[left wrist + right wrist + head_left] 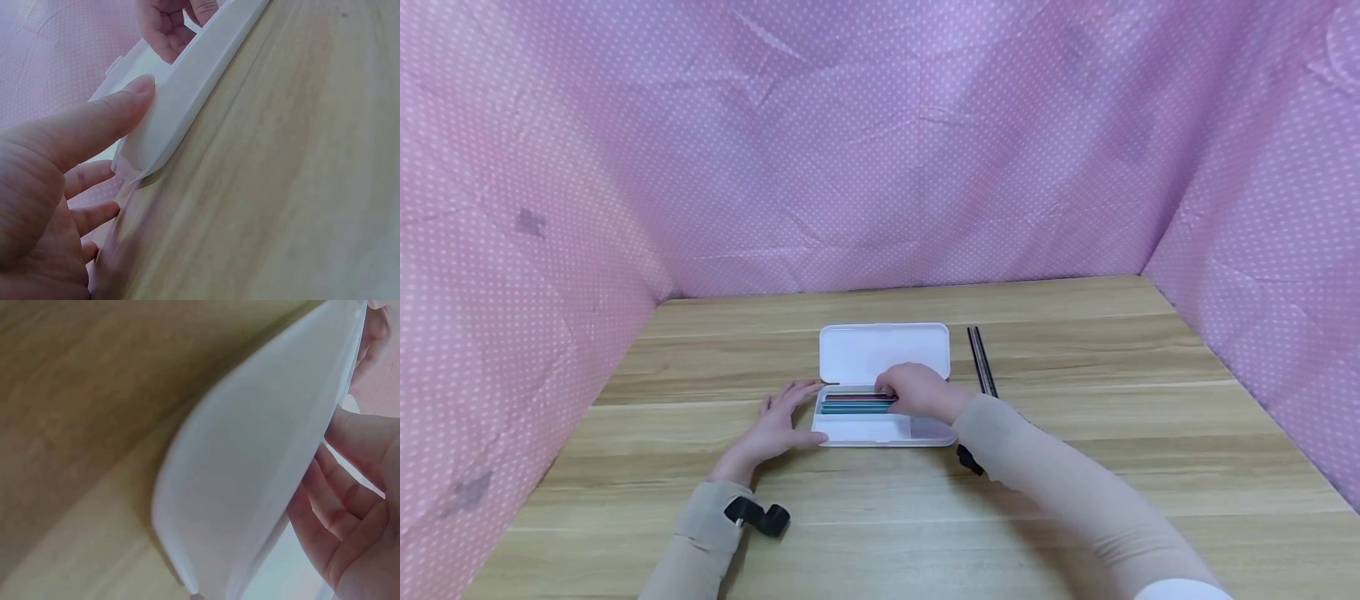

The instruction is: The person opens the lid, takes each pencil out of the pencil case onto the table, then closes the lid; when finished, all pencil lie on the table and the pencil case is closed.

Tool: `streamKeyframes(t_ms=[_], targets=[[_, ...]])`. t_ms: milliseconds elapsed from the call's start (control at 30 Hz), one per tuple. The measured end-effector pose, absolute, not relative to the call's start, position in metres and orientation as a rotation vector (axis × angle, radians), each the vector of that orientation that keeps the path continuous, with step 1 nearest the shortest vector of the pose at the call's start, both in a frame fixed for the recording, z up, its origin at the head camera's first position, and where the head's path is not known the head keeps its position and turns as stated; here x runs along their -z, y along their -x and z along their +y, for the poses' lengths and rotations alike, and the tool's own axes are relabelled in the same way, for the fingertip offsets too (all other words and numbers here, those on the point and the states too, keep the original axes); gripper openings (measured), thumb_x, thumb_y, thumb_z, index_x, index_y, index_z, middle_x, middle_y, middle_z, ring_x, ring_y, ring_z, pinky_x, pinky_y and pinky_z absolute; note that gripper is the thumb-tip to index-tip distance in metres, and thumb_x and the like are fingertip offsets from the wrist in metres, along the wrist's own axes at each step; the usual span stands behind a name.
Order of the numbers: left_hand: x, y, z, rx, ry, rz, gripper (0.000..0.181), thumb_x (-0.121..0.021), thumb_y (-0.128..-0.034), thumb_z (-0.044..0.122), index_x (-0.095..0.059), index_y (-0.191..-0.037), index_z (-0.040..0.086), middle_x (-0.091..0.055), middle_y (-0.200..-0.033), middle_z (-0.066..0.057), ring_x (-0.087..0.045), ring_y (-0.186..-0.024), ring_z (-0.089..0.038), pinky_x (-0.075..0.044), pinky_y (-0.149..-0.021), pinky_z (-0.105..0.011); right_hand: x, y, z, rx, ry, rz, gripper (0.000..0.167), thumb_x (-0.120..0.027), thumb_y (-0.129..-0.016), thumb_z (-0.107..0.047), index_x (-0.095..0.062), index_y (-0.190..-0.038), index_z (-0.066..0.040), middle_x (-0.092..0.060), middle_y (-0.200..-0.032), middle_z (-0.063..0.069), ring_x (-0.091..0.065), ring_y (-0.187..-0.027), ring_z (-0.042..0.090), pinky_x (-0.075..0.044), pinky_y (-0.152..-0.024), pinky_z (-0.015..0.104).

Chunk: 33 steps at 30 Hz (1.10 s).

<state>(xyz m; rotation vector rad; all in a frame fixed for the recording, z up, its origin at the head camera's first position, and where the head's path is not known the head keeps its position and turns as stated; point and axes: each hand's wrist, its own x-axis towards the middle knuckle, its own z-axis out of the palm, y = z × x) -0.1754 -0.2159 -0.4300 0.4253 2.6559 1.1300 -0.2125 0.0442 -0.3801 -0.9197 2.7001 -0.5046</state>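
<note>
A white pencil case (857,428) lies on the table with its lid (880,350) folded back. Several dark red and teal pencils (854,408) lie side by side in its rear part. My right hand (917,390) reaches into the case at the pencils' right ends. In the right wrist view its fingertips pass behind the case wall (244,450), so their grip is hidden. At the left end, my left hand (772,433) has its fingers spread. Its thumb (119,109) rests on the case's front left edge, while the other fingers lie around the left side.
Dark, slim sticks like pencils (981,358) lie on the wooden table (700,350) to the right of the case, partly covered by the right forearm. Pink dotted cloth (880,167) hangs behind the table and on both sides.
</note>
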Motion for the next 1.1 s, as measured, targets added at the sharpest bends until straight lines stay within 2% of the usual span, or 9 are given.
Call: streamKeyframes(t_ms=[633,1100], targets=[[0.427,0.1744,-0.2156,-1.122,-0.444,2.669,0.081,-0.078,-0.0754,0.031,-0.038,-0.144,0.015,-0.026,-0.153,-0.016,-0.002,-0.143,-0.045,0.012,-0.109,-0.064,0.3825,0.217,0.0449,0.573,0.926,2.639,0.014,-0.073,-0.08,-0.004,-0.071,-0.093,-0.011,-0.061,-0.077,-0.004,-0.05,-0.075,0.013,-0.047,-0.078,0.031],[0.4275,0.1741,-0.2156,-1.124,-0.445,2.666,0.081,-0.078,-0.0752,0.03,-0.038,-0.144,0.015,-0.026,-0.154,-0.015,-0.002,-0.143,-0.044,0.013,-0.109,-0.063,0.3842,0.218,0.0467,0.586,0.95,2.615,0.011,-0.072,-0.081,-0.005,-0.07,-0.09,-0.012,-0.057,-0.074,-0.004,-0.049,-0.073,0.012,-0.044,-0.073,0.028]])
